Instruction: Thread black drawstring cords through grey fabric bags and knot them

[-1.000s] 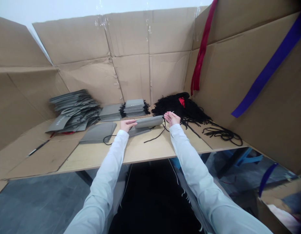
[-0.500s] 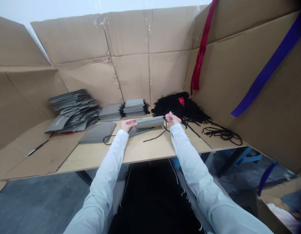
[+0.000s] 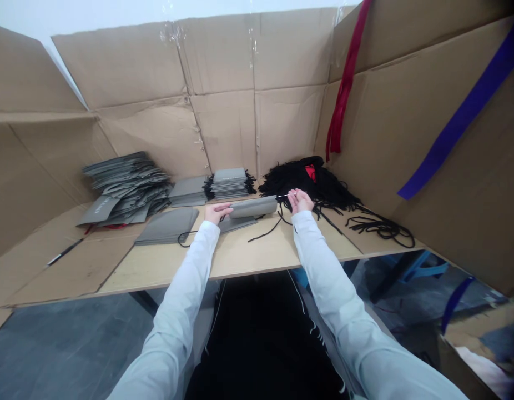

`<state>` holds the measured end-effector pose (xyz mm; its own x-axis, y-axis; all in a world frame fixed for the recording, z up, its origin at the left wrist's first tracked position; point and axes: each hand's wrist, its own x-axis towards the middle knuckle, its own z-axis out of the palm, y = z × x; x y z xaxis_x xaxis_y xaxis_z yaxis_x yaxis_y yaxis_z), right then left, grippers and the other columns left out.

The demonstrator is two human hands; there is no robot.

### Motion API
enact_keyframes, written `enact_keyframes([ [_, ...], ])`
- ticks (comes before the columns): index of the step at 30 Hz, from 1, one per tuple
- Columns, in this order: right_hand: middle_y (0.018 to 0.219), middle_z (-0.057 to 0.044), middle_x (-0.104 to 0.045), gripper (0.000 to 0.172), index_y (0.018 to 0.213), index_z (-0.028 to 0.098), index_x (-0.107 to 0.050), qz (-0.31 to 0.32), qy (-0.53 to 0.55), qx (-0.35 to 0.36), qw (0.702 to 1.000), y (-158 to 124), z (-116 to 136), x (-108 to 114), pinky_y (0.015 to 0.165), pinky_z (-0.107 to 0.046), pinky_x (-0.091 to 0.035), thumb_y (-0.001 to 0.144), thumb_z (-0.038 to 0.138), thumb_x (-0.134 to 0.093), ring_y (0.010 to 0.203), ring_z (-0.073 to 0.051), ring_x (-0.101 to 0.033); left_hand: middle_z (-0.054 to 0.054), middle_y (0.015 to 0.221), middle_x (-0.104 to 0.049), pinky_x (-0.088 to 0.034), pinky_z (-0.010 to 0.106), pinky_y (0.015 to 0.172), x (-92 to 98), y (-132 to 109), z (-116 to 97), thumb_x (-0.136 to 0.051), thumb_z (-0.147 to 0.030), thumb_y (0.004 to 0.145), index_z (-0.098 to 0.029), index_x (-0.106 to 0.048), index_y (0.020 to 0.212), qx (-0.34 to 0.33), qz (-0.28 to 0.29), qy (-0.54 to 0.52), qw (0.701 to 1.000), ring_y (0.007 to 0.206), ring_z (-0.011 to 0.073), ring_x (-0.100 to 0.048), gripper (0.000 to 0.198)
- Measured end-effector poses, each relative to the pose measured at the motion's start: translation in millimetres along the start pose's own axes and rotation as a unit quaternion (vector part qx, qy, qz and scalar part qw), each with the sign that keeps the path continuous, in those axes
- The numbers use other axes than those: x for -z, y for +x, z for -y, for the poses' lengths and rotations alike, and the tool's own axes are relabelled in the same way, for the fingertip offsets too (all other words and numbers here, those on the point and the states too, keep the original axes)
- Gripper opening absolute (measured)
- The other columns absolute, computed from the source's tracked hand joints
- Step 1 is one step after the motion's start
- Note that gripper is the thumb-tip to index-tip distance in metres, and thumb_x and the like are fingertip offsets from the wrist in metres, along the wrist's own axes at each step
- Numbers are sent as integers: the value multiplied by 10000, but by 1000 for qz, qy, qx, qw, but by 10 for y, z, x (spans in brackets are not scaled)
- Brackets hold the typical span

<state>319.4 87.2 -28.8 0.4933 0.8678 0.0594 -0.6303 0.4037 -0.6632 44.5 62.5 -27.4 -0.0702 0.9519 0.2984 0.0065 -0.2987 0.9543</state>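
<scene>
At the table front, hands: apart, with the gray paper bag between them; left hand lies flat on its left end; right hand pinches a thin white pin.
Change: right hand has moved slightly rightward, widening its gap from the bag.
Table: black cord runs across the wooden table toward the right hand.
Beyond: flat gray bag, stacked gray bags, black cord heap.
Far: cardboard wall, red strap, blue strap.
</scene>
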Motion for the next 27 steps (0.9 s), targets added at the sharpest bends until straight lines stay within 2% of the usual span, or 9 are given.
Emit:
enact_keyframes([
  [6,704,-19,-593,79,766,132,-511,-35,42,36,998,39,139,64,731,-267,-488,770,180,-448,670,-85,-598,38,593,-620,-423,241,514,122,59,28,-749,-278,365,-123,-654,821,9,-10,-1,1000,507,102,-523,491],
  [10,666,-6,-578,107,769,128,-517,-96,13,89,991,155,201,138,677,-250,-494,765,212,-451,599,-74,-588,39,607,-623,-442,245,553,169,70,47,-758,-261,337,-126,-658,788,55,8,-4,998,546,108,-543,482],
  [15,628,5,-561,139,758,128,-511,-141,-7,144,979,344,278,293,619,-225,-494,768,242,-432,544,-61,-569,25,604,-620,-448,242,568,230,93,100,-762,-238,323,-129,-656,776,75,2,-22,997,541,95,-540,477],
  [20,650,1,-561,142,757,132,-504,-151,-8,155,976,423,333,423,597,-202,-491,760,261,-447,554,-55,-562,16,581,-613,-443,228,559,262,105,101,-764,-204,315,-125,-656,775,87,-6,-45,995,526,83,-533,479],
  [27,670,-5,-567,136,750,136,-503,-194,-17,136,971,414,388,455,613,-203,-490,765,257,-443,561,-53,-558,39,599,-623,-448,248,573,266,78,44,-764,-185,299,-110,-659,752,92,-15,-52,994,544,105,-551,471],
])
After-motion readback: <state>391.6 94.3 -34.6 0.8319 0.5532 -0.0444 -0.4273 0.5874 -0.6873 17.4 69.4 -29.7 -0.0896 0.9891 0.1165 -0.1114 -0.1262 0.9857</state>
